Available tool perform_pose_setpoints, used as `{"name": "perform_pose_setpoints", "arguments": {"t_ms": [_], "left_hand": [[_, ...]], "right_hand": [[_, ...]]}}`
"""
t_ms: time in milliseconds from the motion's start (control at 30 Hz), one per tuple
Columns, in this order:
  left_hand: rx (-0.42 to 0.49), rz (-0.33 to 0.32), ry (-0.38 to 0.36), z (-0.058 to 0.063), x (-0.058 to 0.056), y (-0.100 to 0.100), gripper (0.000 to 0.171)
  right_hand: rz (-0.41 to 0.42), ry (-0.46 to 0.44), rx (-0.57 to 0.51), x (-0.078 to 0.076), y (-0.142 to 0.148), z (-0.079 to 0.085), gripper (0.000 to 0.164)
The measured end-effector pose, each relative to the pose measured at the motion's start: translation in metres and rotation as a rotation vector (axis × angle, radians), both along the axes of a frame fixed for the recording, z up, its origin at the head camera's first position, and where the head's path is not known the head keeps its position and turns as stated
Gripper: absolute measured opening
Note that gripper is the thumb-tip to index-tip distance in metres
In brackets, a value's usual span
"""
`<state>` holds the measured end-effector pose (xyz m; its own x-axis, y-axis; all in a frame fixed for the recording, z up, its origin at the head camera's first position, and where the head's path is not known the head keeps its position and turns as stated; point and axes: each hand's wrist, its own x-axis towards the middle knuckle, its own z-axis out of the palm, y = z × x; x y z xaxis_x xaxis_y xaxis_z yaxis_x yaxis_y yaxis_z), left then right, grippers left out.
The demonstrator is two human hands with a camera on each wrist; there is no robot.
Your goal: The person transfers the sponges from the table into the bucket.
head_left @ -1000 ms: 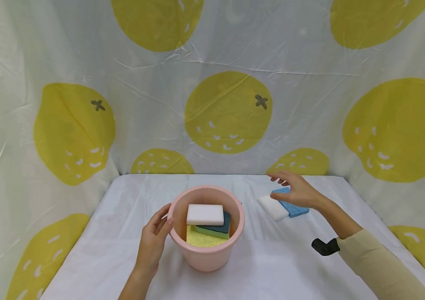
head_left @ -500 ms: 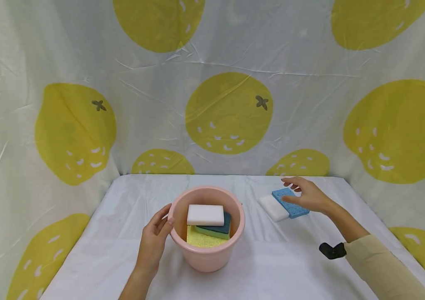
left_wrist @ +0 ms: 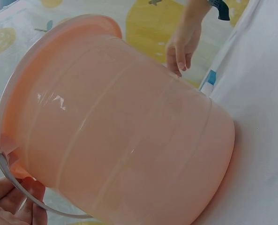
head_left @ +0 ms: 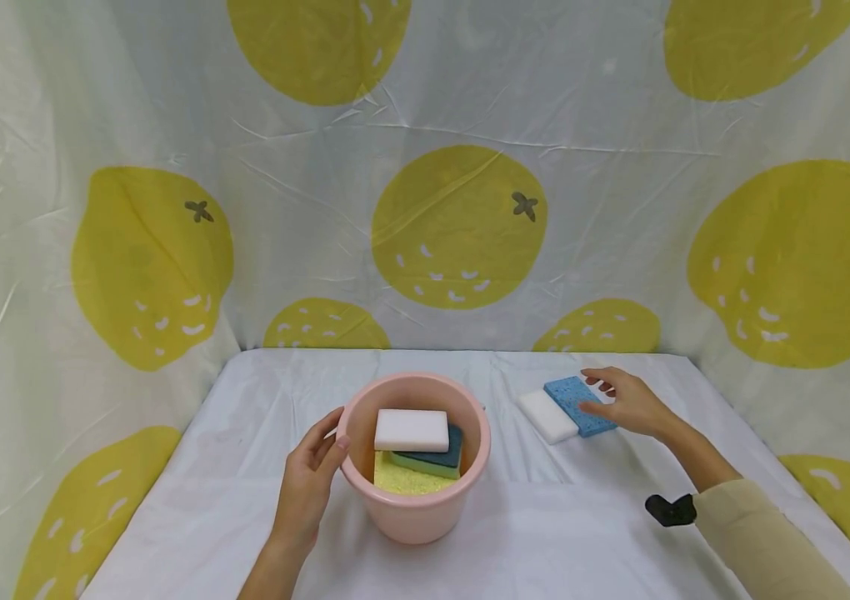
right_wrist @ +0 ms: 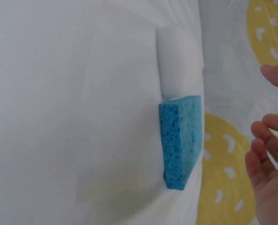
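My left hand holds the rim of a pink bucket from its left side, thumb over the edge. In the left wrist view the fingers lie near the bucket's grey handle. Inside the bucket, a white sponge lies on top of a green sponge with a dark scouring side and a yellow sponge. My right hand hovers over a blue sponge, thumb and fingers apart, holding nothing. That sponge lies beside and partly against another white sponge.
A white cloth covers the table. A lemon-print curtain hangs at the back and both sides. On the right forearm, a black strap piece sticks out by the beige sleeve.
My right hand has moved right and toward me, lower over the blue sponge, uncovering more of its left part. The left hand and the bucket stay in place.
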<state>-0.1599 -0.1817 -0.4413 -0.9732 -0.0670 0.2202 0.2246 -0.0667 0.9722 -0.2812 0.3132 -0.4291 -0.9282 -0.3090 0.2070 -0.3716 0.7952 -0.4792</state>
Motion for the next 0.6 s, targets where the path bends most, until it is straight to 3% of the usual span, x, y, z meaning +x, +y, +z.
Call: {"name": "perform_pose_setpoints", "arguments": {"t_ms": [300, 600], "left_hand": [[0.003, -0.002, 0.007, 0.0, 0.001, -0.001, 0.046], [0.008, -0.003, 0.007, -0.001, 0.0, 0.0, 0.046]], "right_hand": [[-0.102, -0.065, -0.027, -0.001, 0.007, -0.021, 0.074], [-0.109, -0.086, -0.006, -0.004, 0.012, -0.041, 0.083]]}}
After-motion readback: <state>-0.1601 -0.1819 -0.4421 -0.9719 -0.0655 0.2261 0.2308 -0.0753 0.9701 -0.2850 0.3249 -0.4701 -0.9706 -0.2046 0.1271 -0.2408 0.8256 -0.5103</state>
